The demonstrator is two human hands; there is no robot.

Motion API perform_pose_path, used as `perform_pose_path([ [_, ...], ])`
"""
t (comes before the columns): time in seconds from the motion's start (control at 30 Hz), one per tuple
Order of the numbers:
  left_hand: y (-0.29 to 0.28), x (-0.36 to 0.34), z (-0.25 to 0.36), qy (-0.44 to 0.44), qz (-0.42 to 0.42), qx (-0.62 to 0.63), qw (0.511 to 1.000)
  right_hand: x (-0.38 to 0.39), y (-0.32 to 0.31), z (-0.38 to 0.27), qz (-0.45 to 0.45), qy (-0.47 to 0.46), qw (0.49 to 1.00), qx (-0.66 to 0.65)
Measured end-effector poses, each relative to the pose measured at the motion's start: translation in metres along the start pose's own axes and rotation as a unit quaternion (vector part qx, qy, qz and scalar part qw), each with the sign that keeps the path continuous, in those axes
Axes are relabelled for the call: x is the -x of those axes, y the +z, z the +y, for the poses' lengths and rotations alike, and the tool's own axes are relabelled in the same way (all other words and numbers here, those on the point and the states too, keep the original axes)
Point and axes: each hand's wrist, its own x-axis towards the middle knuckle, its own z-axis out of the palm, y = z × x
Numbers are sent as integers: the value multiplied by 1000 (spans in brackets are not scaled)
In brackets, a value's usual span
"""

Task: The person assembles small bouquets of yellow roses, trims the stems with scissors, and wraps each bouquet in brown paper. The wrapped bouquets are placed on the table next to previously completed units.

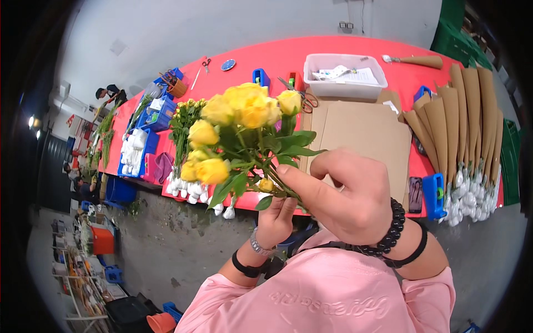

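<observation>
Red table (272,53), pale wall (216,25) behind. Yellow roses (250,108), mostly open, green leaves, held above near edge. Left hand (276,219) clamped on stems; right hand (350,194) curled, thumb at stems, grip unclear. Far: white bin (345,91), papers (361,76) inside. Left: blue crate (151,143), white bundles (132,150).

**My Clothing, Inspected**

My pink shirt (311,297) bears raised lettering. My left arm (226,273) carries a silver link wristband (257,243) and black strap (243,267); my right arm (436,261), a black beaded bracelet (395,226) and plain black band (423,244).
</observation>
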Motion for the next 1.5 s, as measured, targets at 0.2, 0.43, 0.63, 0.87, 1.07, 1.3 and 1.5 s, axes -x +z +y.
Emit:
perform_pose_path([
  [0.2,12,-1,18,-72,-5,-15,997,-7,-15,20,41,-52,991,114],
  [0.43,37,20,52,-65,25,67,995,4,-46,22,50,-51,989,126],
  [0.63,65,41,71,-113,58,129,983,14,-85,23,35,-54,988,139],
  [0.87,95,62,80,-126,93,138,978,32,-116,21,31,-65,990,121],
  [1.07,120,83,91,-133,110,104,980,48,-118,24,47,-75,993,73],
  [1.3,130,103,97,-146,139,73,977,57,-120,20,23,-101,994,33],
  [1.5,119,113,94,-106,180,-26,978,49,-108,3,-19,-44,999,0],
])
